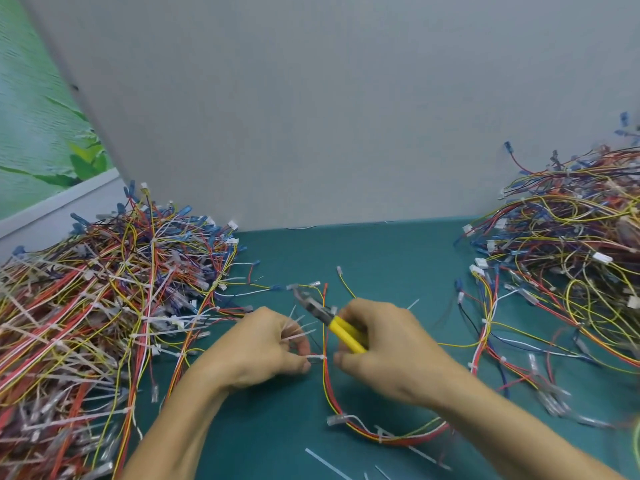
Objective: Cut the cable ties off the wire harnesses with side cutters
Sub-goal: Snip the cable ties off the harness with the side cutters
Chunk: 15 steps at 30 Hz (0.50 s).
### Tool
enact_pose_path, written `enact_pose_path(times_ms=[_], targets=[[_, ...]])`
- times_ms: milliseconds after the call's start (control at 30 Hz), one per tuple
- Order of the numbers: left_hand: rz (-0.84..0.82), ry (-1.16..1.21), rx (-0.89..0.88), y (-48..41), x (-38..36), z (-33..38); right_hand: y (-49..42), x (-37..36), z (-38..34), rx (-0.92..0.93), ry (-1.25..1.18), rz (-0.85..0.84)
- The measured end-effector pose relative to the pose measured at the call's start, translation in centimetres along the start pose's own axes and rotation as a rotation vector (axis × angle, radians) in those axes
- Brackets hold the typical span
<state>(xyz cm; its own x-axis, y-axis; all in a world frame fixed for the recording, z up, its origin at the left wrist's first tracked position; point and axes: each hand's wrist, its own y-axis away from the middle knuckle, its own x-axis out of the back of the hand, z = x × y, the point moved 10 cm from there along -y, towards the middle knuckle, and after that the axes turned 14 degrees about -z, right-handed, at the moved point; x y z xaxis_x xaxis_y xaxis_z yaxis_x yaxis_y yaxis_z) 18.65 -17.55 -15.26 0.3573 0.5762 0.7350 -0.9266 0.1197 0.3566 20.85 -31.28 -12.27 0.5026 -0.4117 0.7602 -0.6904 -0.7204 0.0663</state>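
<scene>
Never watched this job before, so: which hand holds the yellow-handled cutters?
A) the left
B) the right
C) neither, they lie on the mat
B: the right hand grips the yellow-handled cutters, while the left hand holds a bunch of white cable ties.

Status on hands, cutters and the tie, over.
Left hand pinches cable tie on harness, cut ties bunched in fist. Right hand grips side cutters, jaws off the tie. Nothing in the way.

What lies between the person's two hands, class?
In the head view: a red-and-yellow wire harness bound by a white cable tie, between the left hand and the right hand holding side cutters.
</scene>
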Motion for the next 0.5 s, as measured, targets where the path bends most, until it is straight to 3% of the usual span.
enact_pose_path(times_ms=[400, 500], targets=[[0.155, 0.481, -0.150, 0.0, 1.1, -0.1, -2.0, -2.1, 1.6, -0.040, -0.229, 0.238], [0.311, 0.400, -0.178, 0.5, 2.5, -0.4, -2.1, -2.2, 2.9, -0.098, -0.373, 0.203]])
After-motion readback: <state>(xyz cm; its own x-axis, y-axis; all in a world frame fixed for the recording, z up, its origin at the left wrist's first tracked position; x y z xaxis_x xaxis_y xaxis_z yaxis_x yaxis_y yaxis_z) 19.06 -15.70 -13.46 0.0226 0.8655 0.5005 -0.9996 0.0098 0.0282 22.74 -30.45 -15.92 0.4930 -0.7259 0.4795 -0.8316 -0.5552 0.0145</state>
